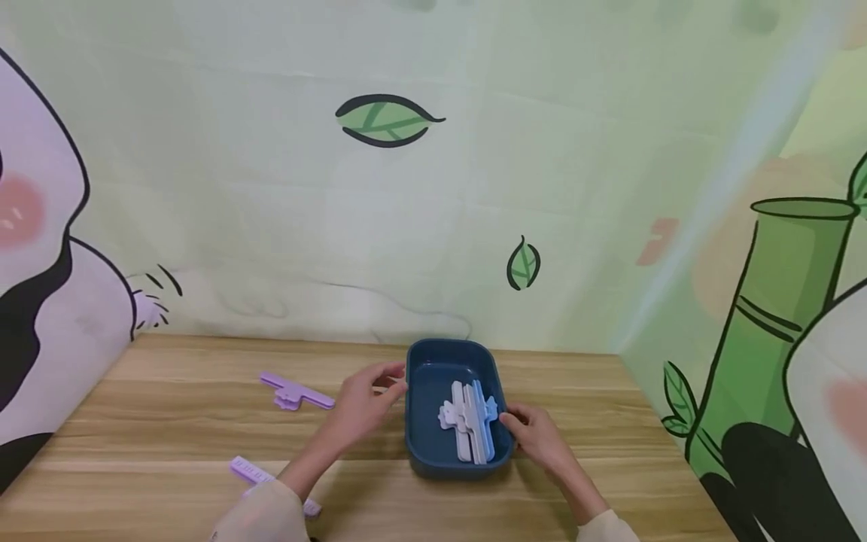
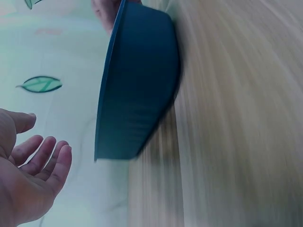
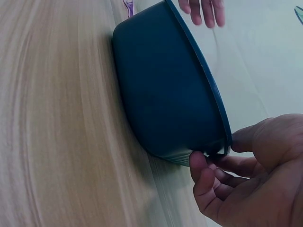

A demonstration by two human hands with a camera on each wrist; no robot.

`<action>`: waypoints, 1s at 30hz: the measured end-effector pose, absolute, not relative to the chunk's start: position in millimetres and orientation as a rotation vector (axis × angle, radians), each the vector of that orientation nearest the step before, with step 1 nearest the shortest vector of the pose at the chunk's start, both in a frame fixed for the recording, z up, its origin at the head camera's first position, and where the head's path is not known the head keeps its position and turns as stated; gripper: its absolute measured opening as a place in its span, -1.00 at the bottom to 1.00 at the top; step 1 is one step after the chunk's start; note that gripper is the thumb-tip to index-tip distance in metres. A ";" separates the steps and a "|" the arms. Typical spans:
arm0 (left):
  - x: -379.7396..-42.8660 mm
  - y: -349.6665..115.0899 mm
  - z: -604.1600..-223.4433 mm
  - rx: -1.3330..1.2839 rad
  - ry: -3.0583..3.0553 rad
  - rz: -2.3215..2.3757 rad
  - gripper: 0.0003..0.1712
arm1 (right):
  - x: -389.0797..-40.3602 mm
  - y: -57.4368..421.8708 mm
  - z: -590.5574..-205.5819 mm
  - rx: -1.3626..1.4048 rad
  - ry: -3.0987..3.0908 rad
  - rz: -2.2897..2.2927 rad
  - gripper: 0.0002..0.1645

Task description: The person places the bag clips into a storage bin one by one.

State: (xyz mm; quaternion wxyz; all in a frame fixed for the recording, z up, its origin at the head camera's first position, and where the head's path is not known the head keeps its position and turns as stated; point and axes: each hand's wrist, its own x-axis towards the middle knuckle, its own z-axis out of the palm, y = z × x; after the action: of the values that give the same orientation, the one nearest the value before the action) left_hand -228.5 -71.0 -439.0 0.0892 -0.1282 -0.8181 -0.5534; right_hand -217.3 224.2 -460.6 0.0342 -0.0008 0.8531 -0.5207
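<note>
A dark blue plastic bin [image 1: 423, 444] sits on the wooden table, holding several clips side by side: white clips [image 1: 463, 421] and a light blue clip [image 1: 491, 414] at its right side. My right hand [image 1: 542, 436] pinches the bin's right rim, thumb over the edge and fingers beneath it, as the right wrist view shows. Beside the left rim is my left hand [image 1: 366, 403], its fingers loosely bent. In the left wrist view a gap separates that hand [image 2: 33, 179] from the bin wall [image 2: 137, 85].
A purple clip [image 1: 298, 393] lies on the table [image 1: 196, 406] left of the left hand. Another, paler purple clip [image 1: 250, 472] is nearer the front, partly hidden by the left forearm. Behind the table hangs a printed backdrop [image 1: 271, 188].
</note>
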 end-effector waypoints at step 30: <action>-206.3 -202.6 -437.5 -0.168 -2.454 -1.444 -0.54 | -219.8 222.9 -460.7 0.044 2.635 -1.527 -0.62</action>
State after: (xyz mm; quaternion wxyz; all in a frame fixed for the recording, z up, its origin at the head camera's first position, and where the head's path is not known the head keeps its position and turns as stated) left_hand -206.3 -202.6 -437.5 0.1440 -0.0583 -0.8514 -0.5010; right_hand -219.8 222.9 -460.7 0.0480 0.0145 0.8641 -0.5008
